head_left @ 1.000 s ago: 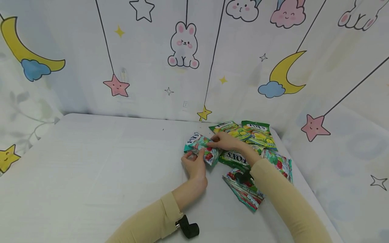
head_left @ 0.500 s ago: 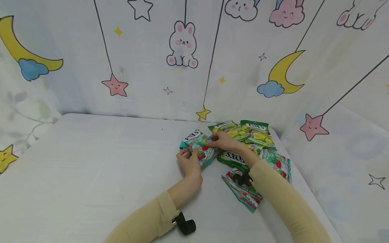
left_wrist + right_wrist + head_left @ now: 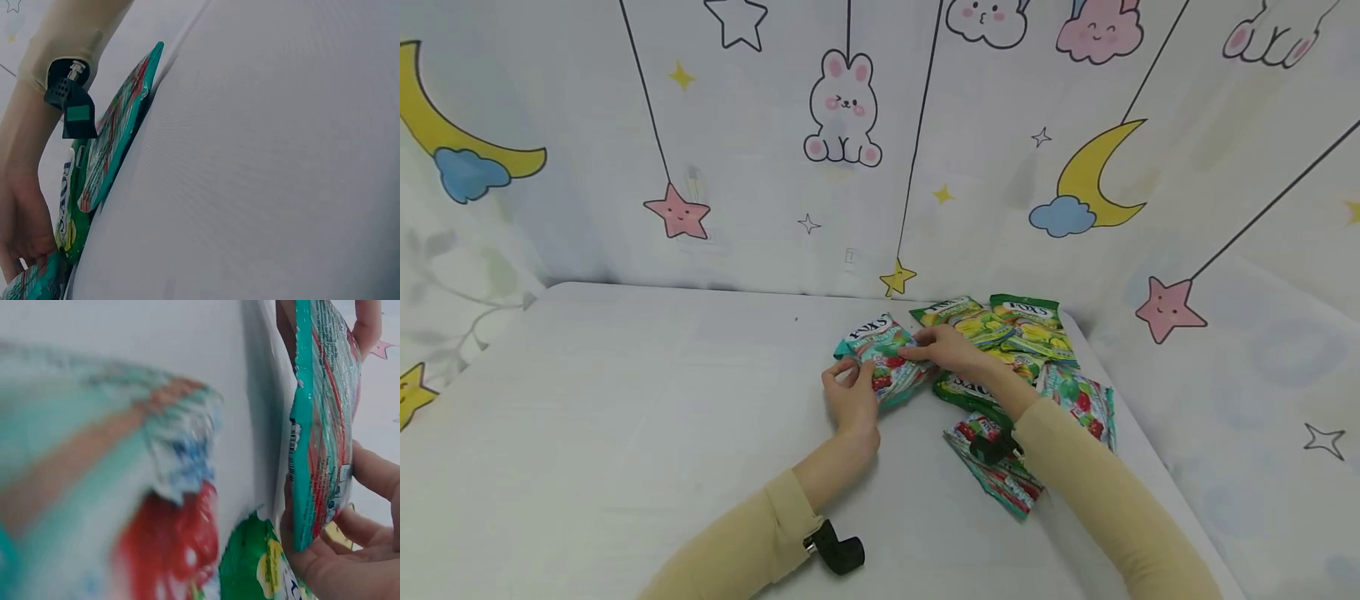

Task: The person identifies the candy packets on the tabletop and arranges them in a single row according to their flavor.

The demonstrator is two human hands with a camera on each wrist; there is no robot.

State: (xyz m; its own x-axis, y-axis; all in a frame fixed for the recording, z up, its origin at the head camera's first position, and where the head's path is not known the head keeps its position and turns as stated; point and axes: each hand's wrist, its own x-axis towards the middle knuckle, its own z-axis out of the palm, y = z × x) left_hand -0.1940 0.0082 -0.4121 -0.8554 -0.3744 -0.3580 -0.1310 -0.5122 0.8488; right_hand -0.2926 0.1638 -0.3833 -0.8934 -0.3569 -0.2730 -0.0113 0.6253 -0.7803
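A teal candy bag [image 3: 886, 357] with "FOX'S" lettering and red fruit pictures is held between both hands near the back of the white table. My left hand [image 3: 852, 400] pinches its left lower edge, thumb on the printed front. At the bag's right side my right hand [image 3: 953, 348] grips with thumb in front and fingers behind. In the right wrist view the same bag [image 3: 325, 431] stands on edge, with the right hand [image 3: 359, 562] at its lower end. The left wrist view shows the right hand [image 3: 25, 215] at a teal bag; the left hand is out of that view.
Right of the hands lie yellow-green candy bags [image 3: 1036, 329], partly overlapping. More teal bags lie farther right [image 3: 1081, 400] and nearer the front [image 3: 996, 471], partly under the right forearm. A printed curtain [image 3: 760, 150] hangs behind the white table [image 3: 662, 417].
The held teal bag has shifted left and its front shows more fully. My left hand has moved left along with it, while the right hand moved only slightly. The other bags stay put.
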